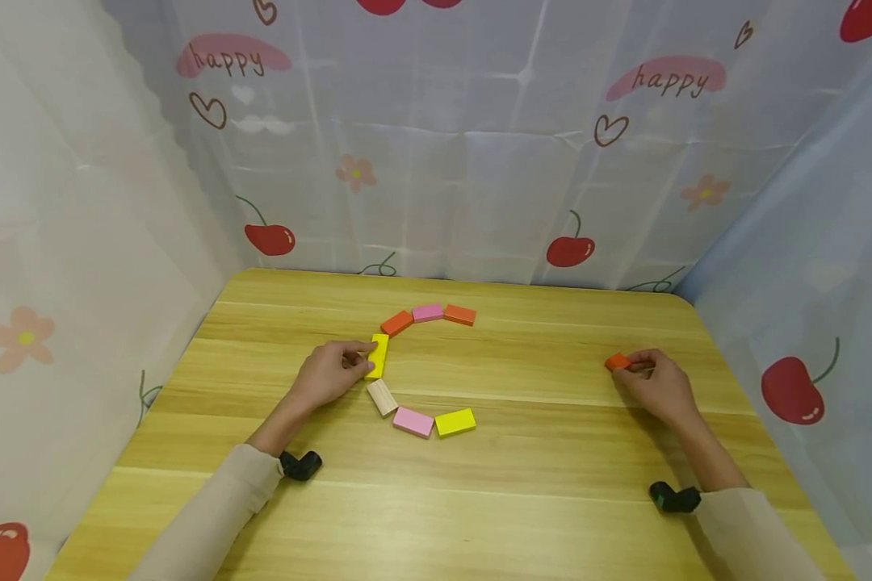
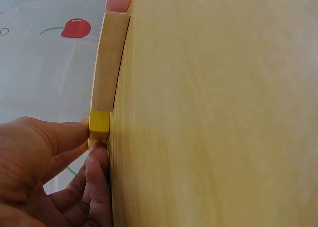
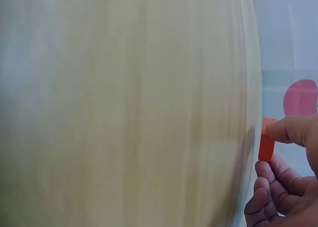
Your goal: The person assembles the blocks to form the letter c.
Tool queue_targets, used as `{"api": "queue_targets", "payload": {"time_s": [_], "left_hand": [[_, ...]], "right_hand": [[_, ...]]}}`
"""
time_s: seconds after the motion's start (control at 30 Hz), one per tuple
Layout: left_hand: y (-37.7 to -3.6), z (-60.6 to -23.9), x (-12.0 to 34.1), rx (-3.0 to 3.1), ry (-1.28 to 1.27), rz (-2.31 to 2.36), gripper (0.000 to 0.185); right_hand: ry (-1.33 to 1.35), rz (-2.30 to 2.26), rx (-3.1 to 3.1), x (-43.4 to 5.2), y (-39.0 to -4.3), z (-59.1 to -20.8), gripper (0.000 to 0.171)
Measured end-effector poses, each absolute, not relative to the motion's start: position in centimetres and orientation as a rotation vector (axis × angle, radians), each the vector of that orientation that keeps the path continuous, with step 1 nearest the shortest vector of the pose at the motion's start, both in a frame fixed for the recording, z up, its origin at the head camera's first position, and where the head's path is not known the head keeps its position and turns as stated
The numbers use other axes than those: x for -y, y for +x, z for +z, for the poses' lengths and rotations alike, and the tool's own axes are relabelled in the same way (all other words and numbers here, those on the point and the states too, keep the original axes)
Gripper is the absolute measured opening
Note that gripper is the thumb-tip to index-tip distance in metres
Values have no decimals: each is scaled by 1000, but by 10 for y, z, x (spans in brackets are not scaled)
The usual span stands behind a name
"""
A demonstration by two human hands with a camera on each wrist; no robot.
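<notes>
Several small rectangular blocks form a C-shaped curve on the wooden table (image 1: pixel 538 468). At its left bend my left hand (image 1: pixel 329 373) pinches a yellow block (image 1: pixel 379 357) between thumb and fingers; the left wrist view shows that block's end (image 2: pixel 99 121) against a plain wood block (image 2: pixel 109 63). Off to the right, my right hand (image 1: pixel 660 387) grips an orange block (image 1: pixel 617 362) by thumb and fingertips. The same orange block (image 3: pixel 267 140) appears close over the table in the right wrist view.
Above the left hand, the curve runs through an orange block (image 1: pixel 396 323), a pink block (image 1: pixel 428 313) and another orange block (image 1: pixel 460 315). Below are a pink block (image 1: pixel 412 422) and a yellow block (image 1: pixel 455 423). Printed curtains (image 1: pixel 436 186) enclose the table's back and sides.
</notes>
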State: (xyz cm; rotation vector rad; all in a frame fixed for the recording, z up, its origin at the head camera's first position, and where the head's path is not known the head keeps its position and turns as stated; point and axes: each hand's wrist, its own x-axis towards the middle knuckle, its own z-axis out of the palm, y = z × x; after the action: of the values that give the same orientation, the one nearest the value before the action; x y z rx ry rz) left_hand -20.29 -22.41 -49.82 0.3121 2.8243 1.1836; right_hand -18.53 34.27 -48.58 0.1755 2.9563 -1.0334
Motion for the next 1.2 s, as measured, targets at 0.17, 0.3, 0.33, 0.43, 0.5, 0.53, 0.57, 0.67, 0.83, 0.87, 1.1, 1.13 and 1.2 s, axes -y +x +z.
{"api": "queue_targets", "payload": {"time_s": [0.17, 0.3, 0.33, 0.43, 0.5, 0.53, 0.57, 0.67, 0.83, 0.87, 1.1, 1.13, 1.2], "left_hand": [[-203, -498, 224, -2827, 313, 1180, 39], [-202, -497, 223, -2823, 306, 1183, 39], [-202, -497, 223, -2822, 304, 1183, 39], [-202, -497, 223, -2821, 302, 1182, 39], [-202, -496, 223, -2823, 300, 1180, 38], [-202, -496, 223, -2824, 297, 1178, 38], [-202, -496, 223, -2825, 295, 1177, 38], [-202, -496, 222, -2824, 290, 1178, 38], [-202, -496, 223, -2826, 287, 1178, 39], [-202, -496, 224, -2825, 287, 1179, 38], [-202, -496, 224, -2815, 296, 1188, 39], [-202, -496, 224, -2815, 295, 1190, 39], [-202, -496, 224, -2815, 294, 1193, 39]], "right_hand": [[151, -1037, -2941, -337, -183, -484, 53], [122, -1029, -2939, -333, -182, -482, 52], [116, -1028, -2941, -332, -181, -482, 52], [95, -1037, -2936, -329, -180, -481, 52], [88, -1046, -2931, -327, -179, -481, 52], [86, -1050, -2928, -326, -179, -481, 52], [82, -1050, -2926, -325, -178, -480, 52], [75, -1041, -2926, -321, -177, -479, 51], [51, -1021, -2928, -314, -176, -479, 49], [43, -1022, -2925, -313, -175, -479, 49], [17, -1045, -2910, -306, -175, -479, 46], [13, -1046, -2908, -305, -175, -479, 46], [9, -1050, -2906, -303, -174, -479, 46]]}}
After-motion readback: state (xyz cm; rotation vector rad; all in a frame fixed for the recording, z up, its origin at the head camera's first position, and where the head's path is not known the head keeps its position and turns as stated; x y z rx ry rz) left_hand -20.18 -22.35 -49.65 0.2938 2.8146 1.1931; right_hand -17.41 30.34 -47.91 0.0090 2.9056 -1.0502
